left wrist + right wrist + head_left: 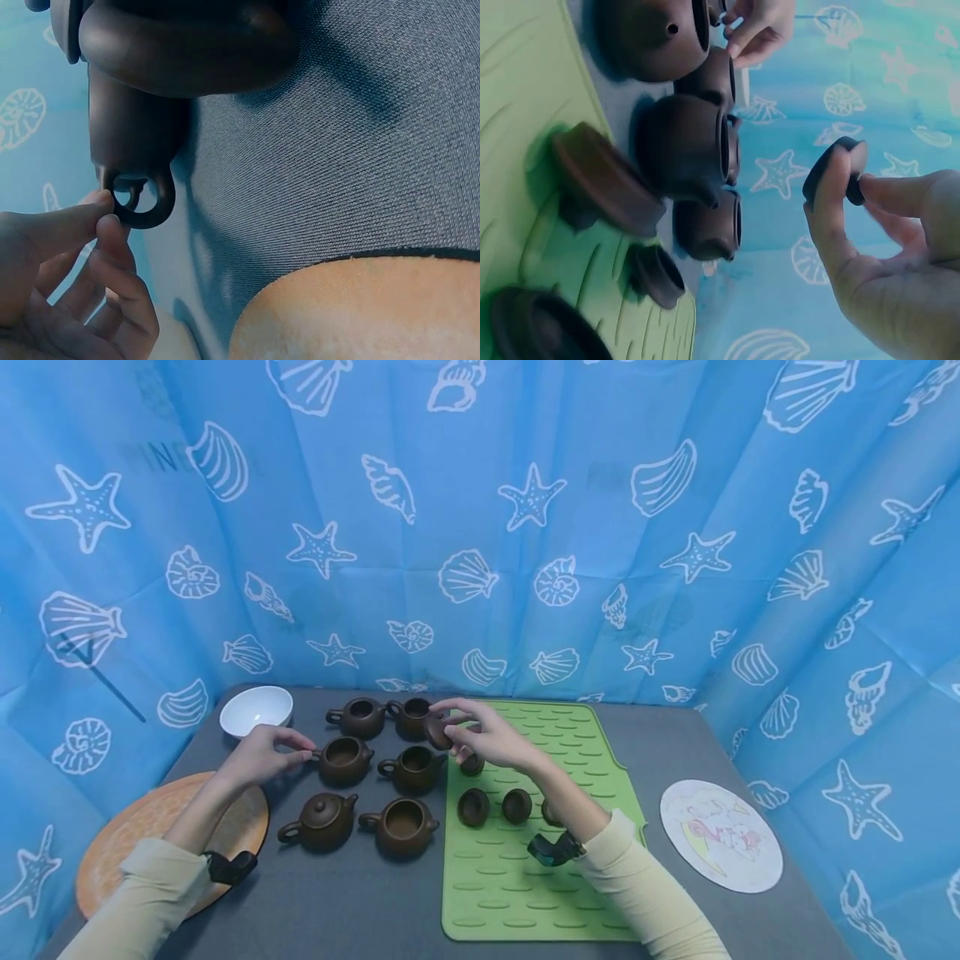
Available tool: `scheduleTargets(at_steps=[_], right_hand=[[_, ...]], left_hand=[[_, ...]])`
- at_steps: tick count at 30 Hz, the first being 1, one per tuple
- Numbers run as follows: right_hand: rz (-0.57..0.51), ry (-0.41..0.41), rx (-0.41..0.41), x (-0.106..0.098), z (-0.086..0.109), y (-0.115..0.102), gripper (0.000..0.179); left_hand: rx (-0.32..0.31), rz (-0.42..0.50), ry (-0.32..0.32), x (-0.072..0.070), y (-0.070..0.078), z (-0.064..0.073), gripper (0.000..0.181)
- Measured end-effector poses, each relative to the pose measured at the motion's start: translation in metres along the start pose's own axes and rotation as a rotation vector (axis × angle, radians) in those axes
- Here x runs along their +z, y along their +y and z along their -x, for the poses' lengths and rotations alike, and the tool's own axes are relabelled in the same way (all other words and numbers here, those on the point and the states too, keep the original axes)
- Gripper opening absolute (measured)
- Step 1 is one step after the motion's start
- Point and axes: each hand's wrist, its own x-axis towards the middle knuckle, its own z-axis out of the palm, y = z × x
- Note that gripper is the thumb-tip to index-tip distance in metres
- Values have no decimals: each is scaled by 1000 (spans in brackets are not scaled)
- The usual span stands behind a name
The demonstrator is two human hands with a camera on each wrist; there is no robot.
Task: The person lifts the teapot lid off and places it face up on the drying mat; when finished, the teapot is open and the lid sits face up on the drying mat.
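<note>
My left hand pinches the loop handle of a lidless brown teapot, which stands on the grey table. Thumb and fingertips of my right hand hold a small brown teapot lid in the air, beside the back-row teapot. Other lidless teapots stand around: one at the back left, one in the middle, one at the front. At the front left, a teapot wears its lid. Several loose lids lie on the green mat, some partly hidden by my right arm.
The ridged green mat covers the table right of the teapots. A white bowl stands at the back left; a round orange-brown board lies under my left forearm. A round printed mat is at right. A blue shell-patterned curtain surrounds the table.
</note>
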Motion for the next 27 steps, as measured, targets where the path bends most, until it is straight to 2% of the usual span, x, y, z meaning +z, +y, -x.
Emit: scheduleTargets(at_steps=[7,10,17,22,27], right_hand=[[-164,-57,82,-14,19,7,50],[-200,-68,93,-20,24,14,48],[-108,-25,89,-31,35,31,55],[-42,-48,95,-39,42,45,56],[-19,-87,155,-47,49,56,55]], left_hand=[[21,1,8,-1,0,1,18],[26,0,7,-2,1,2,19],[17,-4,9,-2,0,1,18],[23,-5,7,-1,-1,-1,18],[26,-2,6,-1,-1,0,18]])
